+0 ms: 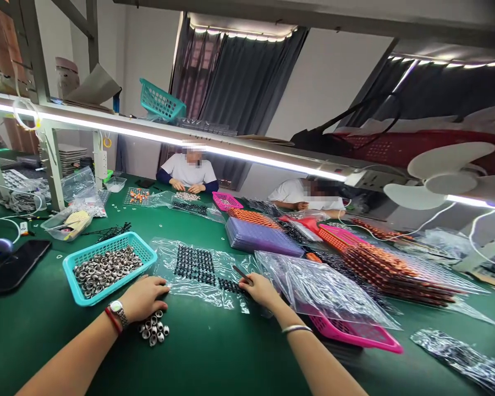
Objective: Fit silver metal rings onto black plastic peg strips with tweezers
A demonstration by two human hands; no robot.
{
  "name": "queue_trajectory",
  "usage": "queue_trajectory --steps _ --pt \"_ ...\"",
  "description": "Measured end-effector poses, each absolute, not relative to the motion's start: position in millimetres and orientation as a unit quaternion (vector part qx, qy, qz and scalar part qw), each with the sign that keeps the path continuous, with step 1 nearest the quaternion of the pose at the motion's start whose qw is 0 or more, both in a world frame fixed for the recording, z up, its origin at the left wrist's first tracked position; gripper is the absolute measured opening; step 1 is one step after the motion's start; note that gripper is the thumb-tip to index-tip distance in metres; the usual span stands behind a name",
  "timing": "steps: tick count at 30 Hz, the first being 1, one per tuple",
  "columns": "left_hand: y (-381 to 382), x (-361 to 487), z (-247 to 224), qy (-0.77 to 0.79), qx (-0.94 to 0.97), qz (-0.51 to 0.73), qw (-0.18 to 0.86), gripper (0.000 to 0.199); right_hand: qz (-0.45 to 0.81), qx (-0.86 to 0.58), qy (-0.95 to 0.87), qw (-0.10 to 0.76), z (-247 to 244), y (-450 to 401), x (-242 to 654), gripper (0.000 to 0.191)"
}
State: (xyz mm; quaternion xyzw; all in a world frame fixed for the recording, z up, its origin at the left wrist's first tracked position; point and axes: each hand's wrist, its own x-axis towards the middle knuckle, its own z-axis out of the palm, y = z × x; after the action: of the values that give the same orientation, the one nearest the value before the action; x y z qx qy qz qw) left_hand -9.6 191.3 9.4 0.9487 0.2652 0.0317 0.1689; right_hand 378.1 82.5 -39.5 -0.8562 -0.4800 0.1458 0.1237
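Observation:
On the green table, my left hand [144,297] rests palm down with its fingers apart, just right of a turquoise basket [80,297] full of silvery rings. A small pile of the same rings [153,329] lies beside its thumb and wrist. My right hand [259,289] pinches a thin dark stick-like tool [242,274] over a short black strip of parts [229,285]. A larger grid of black parts [195,264] lies on a clear plastic sheet [165,256] between my hands.
A clear bag [322,286] overlaps a pink basket [363,333] at the right. Behind are purple trays [264,236] and stacked orange-black pieces [388,269]. Two people [190,170] sit across the table. A phone [16,267] lies left; a fan [449,176] is upper right.

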Motion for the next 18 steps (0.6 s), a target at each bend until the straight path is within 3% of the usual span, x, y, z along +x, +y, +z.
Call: queue_trajectory --steps 9,18 --pt "190.2 -8.3 13.9 0.272 0.948 0.016 0.168 0.044 0.072 -0.876 -0.448 0.161 -26.9 91.5 375.2 0.028" --pt "190.9 -7.3 8.3 0.269 0.948 0.026 0.171 0.044 0.059 -0.779 -0.600 0.172 -30.5 112.4 250.5 0.019"
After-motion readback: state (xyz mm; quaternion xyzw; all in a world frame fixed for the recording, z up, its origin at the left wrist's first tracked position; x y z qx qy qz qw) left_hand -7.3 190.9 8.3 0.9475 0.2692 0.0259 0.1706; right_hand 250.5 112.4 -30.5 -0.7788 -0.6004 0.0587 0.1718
